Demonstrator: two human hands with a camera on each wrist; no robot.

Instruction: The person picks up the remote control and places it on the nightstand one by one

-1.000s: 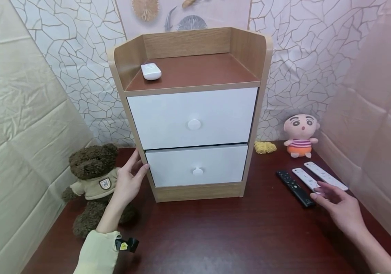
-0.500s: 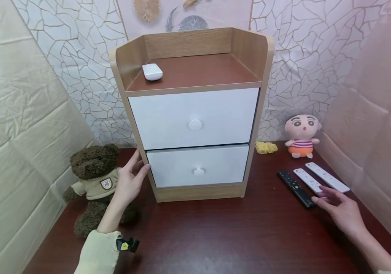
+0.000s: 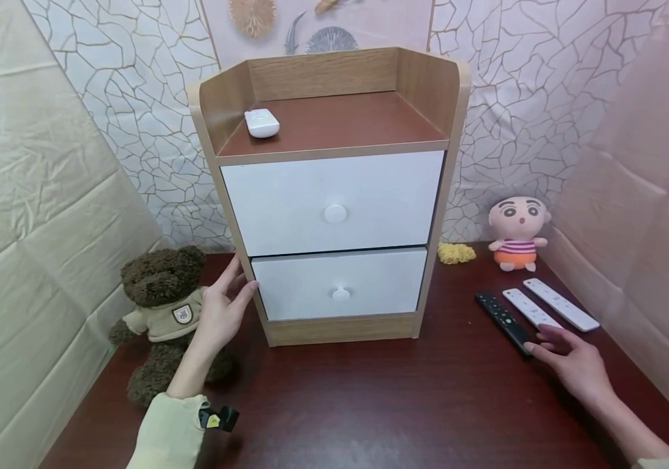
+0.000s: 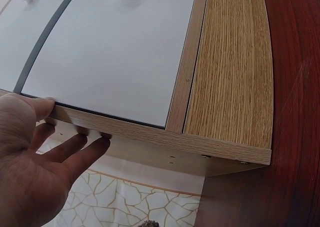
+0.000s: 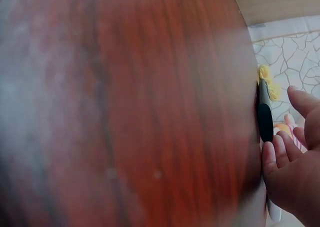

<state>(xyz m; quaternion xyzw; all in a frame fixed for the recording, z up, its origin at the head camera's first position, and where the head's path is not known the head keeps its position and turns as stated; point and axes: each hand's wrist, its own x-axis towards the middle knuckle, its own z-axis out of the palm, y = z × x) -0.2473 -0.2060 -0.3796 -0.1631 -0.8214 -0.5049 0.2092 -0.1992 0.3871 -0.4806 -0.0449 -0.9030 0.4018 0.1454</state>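
Note:
A wood-trimmed cabinet with two white drawers stands on the dark red table. My left hand holds its left front edge; in the left wrist view the thumb lies on the front rim and the fingers rest along the side panel. My right hand, fingers loosely bent and apart, is at the near ends of a black remote control and a white remote control. Whether its fingertips touch them, I cannot tell. Another white remote control lies farther right. Both drawers appear closed.
On the cabinet's top lies a white remote-like device. A brown teddy bear sits left of the cabinet, close to my left arm. Behind the remotes are a yellow fuzzy item and a plush doll. Fabric walls border the table.
My right hand has shifted slightly left and down, closer to the near end of the black remote control. My left hand keeps its place on the cabinet edge.

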